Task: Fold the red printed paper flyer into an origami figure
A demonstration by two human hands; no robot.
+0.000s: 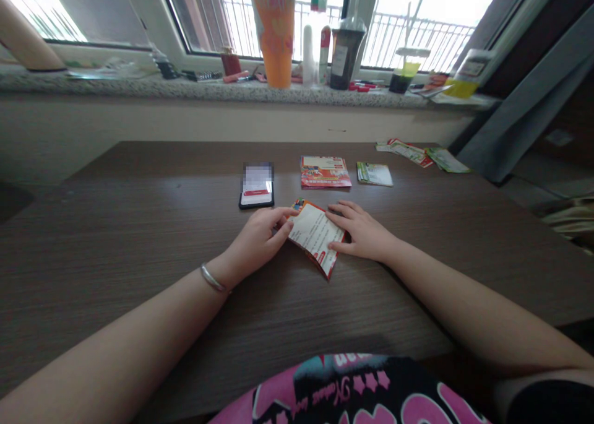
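A folded printed leaflet (315, 232), white with red edges and lines of text, lies at a slant on the brown table in front of me. My left hand (260, 238), with a silver bangle on its wrist, has its thumb and fingers closed at the leaflet's left edge. Across from it, my right hand (364, 231) rests with spread fingers on the leaflet's right edge. Just beyond the left hand is a phone (257, 186) with a lit, partly blurred screen. A stack of red and white leaflets (325, 172) lies behind the folded one.
Right of the stack sits a small pile of green and white leaflets (375, 174). More leaflets (448, 160) are scattered at the table's (139, 226) far right corner. On the windowsill (208, 90) stand an orange drink cup (277, 40), a dark cup (346, 56) and several bottles.
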